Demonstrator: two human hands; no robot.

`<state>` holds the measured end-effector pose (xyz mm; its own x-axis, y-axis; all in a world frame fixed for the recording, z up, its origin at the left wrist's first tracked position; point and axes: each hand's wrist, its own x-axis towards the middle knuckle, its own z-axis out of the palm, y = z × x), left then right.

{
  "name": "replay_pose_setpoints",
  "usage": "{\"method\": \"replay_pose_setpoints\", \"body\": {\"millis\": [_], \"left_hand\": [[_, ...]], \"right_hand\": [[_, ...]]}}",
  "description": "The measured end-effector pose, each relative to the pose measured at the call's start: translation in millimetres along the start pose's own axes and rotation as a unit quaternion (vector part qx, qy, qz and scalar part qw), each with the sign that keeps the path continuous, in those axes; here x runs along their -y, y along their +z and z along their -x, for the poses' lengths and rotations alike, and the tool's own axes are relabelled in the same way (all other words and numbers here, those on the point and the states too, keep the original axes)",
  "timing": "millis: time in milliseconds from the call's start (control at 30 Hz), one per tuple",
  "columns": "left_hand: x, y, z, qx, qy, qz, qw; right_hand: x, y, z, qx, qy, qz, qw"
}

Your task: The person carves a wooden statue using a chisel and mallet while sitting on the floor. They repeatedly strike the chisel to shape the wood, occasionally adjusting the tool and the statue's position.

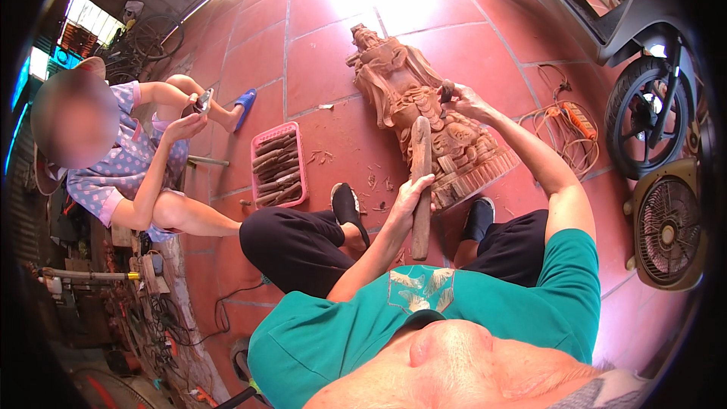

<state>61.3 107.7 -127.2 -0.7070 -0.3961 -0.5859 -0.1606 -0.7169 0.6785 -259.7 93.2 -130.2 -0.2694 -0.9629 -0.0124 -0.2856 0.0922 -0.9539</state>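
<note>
A left hand (413, 191) grips a wooden mallet (421, 182) while the right hand (463, 100) clasps a chisel (446, 93) against a carved wooden statue (424, 113) lying on the tiled floor (318, 53), its figure largely shaped, chips scattered. A pink tool tray (279, 165) sits left; a seated person's hand (184, 126) is clear of the work.

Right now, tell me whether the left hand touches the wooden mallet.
Touching. The head view shows the left hand wrapped around the wooden mallet, fingers over its shaft.
</note>
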Motion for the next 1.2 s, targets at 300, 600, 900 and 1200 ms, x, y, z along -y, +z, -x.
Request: {"method": "replay_pose_setpoints", "body": {"millis": [300,600,900,1200], "left_hand": [[0,-1,2,-0.007,0.000,-0.013,1.000],[-2,0,2,-0.008,-0.002,-0.026,1.000],[-2,1,1,-0.007,0.005,-0.025,1.000],[-2,0,1,-0.009,0.002,-0.026,1.000]], "right_hand": [[18,-7,2,-0.021,0.028,-0.006,0.999],[27,-12,13,0.037,0.064,0.019,0.997],[21,-14,12,0.046,0.002,0.008,0.999],[28,-17,10,0.066,0.043,0.054,0.995]]}}
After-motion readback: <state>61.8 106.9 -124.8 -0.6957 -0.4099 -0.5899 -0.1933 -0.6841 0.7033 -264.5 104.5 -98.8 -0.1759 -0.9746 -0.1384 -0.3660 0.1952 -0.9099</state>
